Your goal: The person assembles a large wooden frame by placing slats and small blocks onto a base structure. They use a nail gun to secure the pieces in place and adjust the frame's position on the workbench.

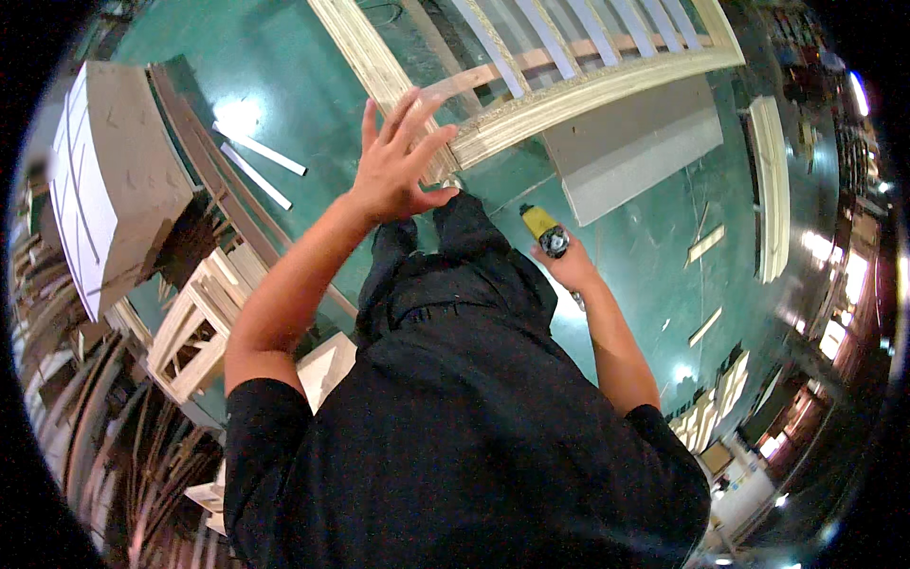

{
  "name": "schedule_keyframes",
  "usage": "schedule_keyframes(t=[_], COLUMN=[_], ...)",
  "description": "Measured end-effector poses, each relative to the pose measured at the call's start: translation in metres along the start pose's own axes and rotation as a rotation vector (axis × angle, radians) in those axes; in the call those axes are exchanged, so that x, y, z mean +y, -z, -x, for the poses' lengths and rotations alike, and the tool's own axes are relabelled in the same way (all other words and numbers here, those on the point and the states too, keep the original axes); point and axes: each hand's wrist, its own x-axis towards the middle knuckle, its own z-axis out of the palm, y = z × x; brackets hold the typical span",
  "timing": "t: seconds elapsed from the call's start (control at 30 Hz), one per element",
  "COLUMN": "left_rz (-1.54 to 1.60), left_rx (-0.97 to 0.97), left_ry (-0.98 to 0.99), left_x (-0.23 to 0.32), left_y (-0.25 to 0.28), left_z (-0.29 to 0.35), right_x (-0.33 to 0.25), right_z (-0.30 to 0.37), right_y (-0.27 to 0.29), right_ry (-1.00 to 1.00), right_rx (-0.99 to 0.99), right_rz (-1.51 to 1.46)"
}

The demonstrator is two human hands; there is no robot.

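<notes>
My left hand (396, 163) is raised with its fingers spread and nothing in it. It hovers at the near corner of a large wooden frame (531, 106); whether a fingertip touches the wood I cannot tell. Pale slats (550, 38) run across the inside of that frame. Down at my right side, my right hand (569, 268) is closed around a yellow-and-black hand tool (542, 228), which looks like a nail or staple gun. The tool points away from me, apart from the frame, and its handle is mostly hidden by my fingers.
A grey board (640, 142) lies beside the frame. Two white strips (261, 156) are on the green floor to the left, near a large panelled piece (123, 180) and stacked wooden parts (204, 322). Long pale timber (773, 190) and small offcuts (704, 244) lie to the right.
</notes>
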Motion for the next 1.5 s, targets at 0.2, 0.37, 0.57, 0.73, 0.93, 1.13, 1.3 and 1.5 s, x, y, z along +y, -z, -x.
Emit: schedule_keyframes(t=[0.2,0.37,0.57,0.73,0.93,1.13,1.3,1.5], left_rz=[-0.017,-0.077,0.056,0.129,0.109,0.133,0.155,0.188], left_rx=[-0.477,-0.643,-0.663,-0.733,-0.656,-0.605,-0.555,-0.536], left_ry=[-0.283,-0.435,-0.625,-0.721,-0.782,-0.806,-0.820,-0.800], left_x=[-0.027,-0.045,-0.062,-0.076,-0.079,-0.077,-0.079,-0.084], left_y=[0.020,0.032,0.025,0.017,0.005,0.005,0.003,0.005], left_z=[-0.035,-0.062,-0.081,-0.092,-0.094,-0.099,-0.096,-0.092], right_x=[-0.054,-0.078,-0.102,-0.128,-0.143,-0.169,-0.173,-0.181], right_z=[0.018,0.006,0.012,0.014,0.022,0.033,0.034,0.032], right_y=[-0.006,-0.017,-0.020,-0.035,-0.051,-0.055,-0.055,-0.056], right_ry=[0.222,0.345,0.454,0.386,0.272,0.138,0.112,0.126], right_rx=[0.128,0.040,0.046,0.103,0.209,0.264,0.240,0.243], right_rz=[-0.098,-0.108,-0.220,-0.247,-0.308,-0.303,-0.299,-0.303])
